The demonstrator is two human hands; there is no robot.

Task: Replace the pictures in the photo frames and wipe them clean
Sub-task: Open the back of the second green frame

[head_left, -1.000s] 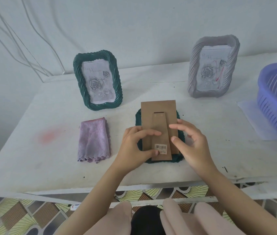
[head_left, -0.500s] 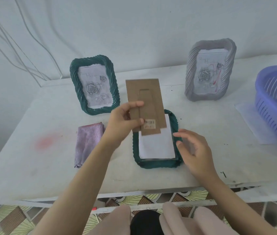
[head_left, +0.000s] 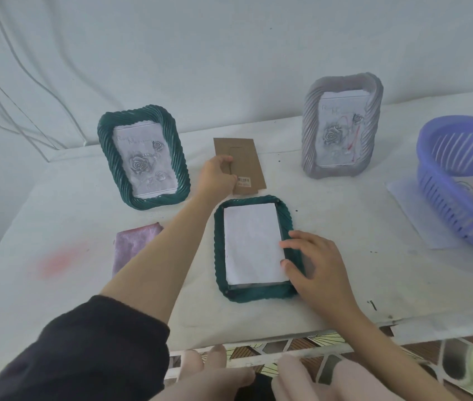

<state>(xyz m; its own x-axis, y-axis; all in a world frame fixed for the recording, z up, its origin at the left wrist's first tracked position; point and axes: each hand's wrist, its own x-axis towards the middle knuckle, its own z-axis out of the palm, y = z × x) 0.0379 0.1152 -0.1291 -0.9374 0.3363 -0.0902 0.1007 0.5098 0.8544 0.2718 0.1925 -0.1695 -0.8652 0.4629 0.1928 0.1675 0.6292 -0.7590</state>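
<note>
The left hand [head_left: 218, 178] reaches across the table [head_left: 56, 215] and grips the backing [head_left: 244, 160], a brown card with a fold-out stand and a barcode sticker. Its thumb and fingers are curled on the card's left side. The backing sits between the green frame [head_left: 142, 157] and the grey frame [head_left: 342, 125], just beyond the open frame [head_left: 219, 256]. Whether it lies flat on the table or hangs slightly above it is hard to tell from this angle.

The open frame lies face down near the table's front edge, dark green with a twisted rim. A white paper [head_left: 251, 244] fills its recess. The right hand [head_left: 319, 267] rests on the frame's right rim with loose fingers, grasping nothing. Its forefinger and thumb tips touch the paper's right edge.

The green frame and the grey frame both stand upright at the back, each showing a rose drawing. A folded purple cloth [head_left: 135, 246] lies left of the open frame, partly hidden by the left forearm, whose dark sleeve [head_left: 84, 357] is pushed up. At the far right a blue basket [head_left: 461, 169] stands on a white sheet [head_left: 409, 215].
</note>
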